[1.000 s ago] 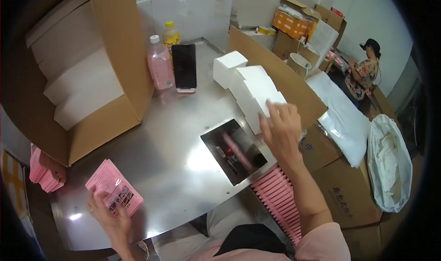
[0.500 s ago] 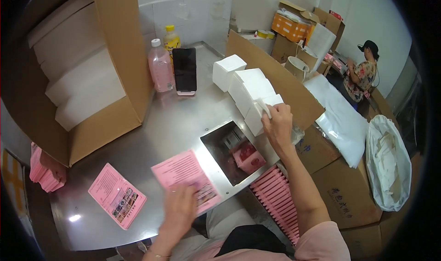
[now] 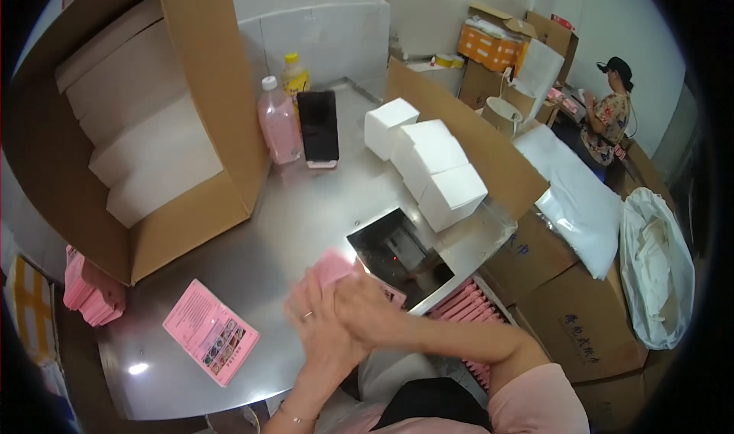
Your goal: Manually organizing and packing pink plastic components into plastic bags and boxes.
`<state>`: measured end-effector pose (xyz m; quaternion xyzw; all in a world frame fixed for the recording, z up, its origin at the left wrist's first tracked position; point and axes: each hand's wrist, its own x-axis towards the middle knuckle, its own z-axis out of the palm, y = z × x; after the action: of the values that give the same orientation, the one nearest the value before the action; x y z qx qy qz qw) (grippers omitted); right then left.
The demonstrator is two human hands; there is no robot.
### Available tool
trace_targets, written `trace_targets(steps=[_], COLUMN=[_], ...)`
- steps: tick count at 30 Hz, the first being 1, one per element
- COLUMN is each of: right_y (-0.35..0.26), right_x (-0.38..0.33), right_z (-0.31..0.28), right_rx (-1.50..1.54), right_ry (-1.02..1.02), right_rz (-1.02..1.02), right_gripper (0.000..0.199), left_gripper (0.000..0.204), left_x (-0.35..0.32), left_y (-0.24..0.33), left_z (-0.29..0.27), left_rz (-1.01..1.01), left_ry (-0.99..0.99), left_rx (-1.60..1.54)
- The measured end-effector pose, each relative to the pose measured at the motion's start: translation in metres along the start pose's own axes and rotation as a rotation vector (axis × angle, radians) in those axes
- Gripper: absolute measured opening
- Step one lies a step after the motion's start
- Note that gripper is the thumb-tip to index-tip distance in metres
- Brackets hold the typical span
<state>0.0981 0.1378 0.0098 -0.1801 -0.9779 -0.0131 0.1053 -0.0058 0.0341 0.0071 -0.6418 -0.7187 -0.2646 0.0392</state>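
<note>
Head view: we see a pink sheet [image 3: 335,266] at the fingers of both our hands, partly covered by them, its visible part showing just beyond. Our left hand [image 3: 325,323] and right hand [image 3: 372,312] overlap on it; blur and overlap keep us from telling whether either one grips it or only presses. Just beyond our right hand is the rectangular opening [image 3: 401,254] in the steel table [image 3: 298,212]. Left of our left hand, well apart from it, lies a pink printed stack [image 3: 210,331]. Farther beyond our hands stand white blocks [image 3: 440,159] and, more leftward, a dark phone [image 3: 318,128].
</note>
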Motion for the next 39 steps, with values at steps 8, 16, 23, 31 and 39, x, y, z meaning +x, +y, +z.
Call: trace_targets(steps=[8,16,23,31,39], right_y=[0.113,0.157,0.144,0.001,0.079], right_x=[-0.027,-0.044,-0.053,-0.047,-0.015], right_z=[-0.049,-0.036,-0.029,0.028,0.062], right_rx=[-0.386,-0.203,-0.184,0.147,0.349], right_ry=[0.650,0.577,0.728,0.376,0.242], right_rz=[0.558,0.612,0.468,-0.229,0.324], right_gripper=[0.032,0.016,0.031,0.031,0.026], left_gripper=[0.055,0.062,0.044,0.077,0.073], left_x=[-0.011,-0.008,-0.011,-0.003,-0.024], left_y=[-0.003,-0.008,-0.003,-0.015,-0.026], left_z=[-0.007,-0.012,0.001,-0.024,-0.034], left_rz=[-0.133,0.005,0.146,0.085,-0.094], left_ry=[-0.014,-0.005,-0.214,-0.097,-0.185], left_rx=[0.134,0.137,0.015,-0.061,-0.289])
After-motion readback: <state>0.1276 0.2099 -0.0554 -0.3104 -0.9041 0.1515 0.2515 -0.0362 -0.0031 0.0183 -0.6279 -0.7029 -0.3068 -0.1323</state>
